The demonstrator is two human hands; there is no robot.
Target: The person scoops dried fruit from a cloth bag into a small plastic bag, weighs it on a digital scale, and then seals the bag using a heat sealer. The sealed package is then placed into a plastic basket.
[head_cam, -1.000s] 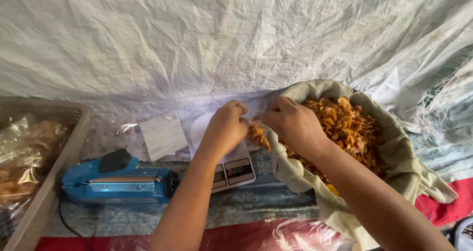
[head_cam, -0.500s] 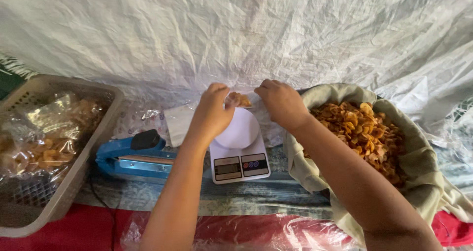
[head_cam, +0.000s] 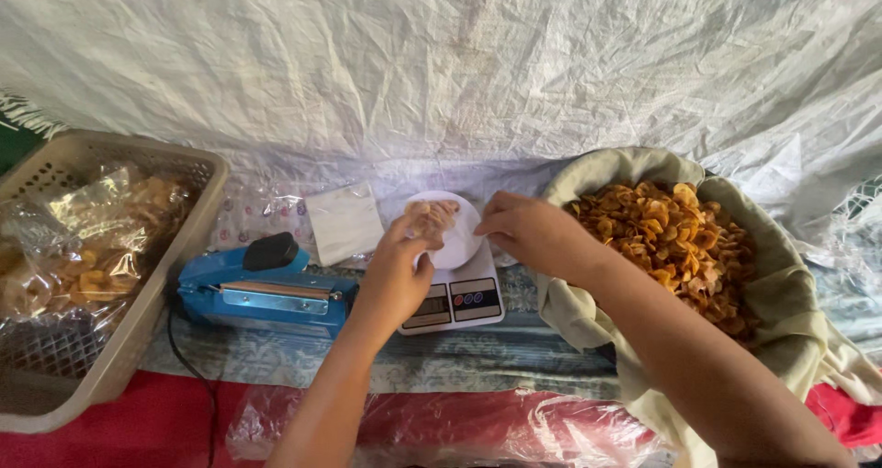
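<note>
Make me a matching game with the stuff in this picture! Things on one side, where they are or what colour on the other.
Things:
1. small bag of chips
2. heat sealer
3. plastic basket
4. cloth sack

Descriptions:
A. blue, with a black knob on top
B. far left, holding filled clear packets
C. on the white kitchen scale, between the left hand and the right hand
D. on the right, open and full of loose orange chips

Pairs: 1-C, 2-A, 3-B, 4-D
</note>
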